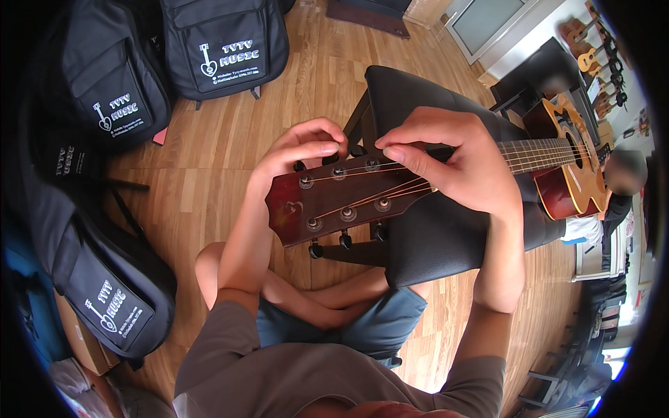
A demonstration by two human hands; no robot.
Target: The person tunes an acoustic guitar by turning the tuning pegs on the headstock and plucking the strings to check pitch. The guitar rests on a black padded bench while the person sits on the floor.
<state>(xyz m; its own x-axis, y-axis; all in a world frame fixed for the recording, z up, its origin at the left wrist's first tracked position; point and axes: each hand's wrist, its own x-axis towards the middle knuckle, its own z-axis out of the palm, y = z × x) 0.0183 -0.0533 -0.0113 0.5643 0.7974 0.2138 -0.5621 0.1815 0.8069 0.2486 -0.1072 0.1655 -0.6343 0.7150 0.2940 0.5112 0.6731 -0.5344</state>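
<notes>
An acoustic guitar lies face up along a padded black bench, its dark red headstock toward me, with strings wound to the posts. My left hand curls at the headstock's far edge, thumb and fingers closed on a black tuning peg. My right hand is just above the strings near the nut, thumb and index finger pinched together; whatever is between the fingertips is too small to make out, possibly a string.
Black instrument bags lie on the wooden floor to the left, beside a cardboard box. At right, another person is near the guitar's body. Guitars hang on the far wall, with a door beside them.
</notes>
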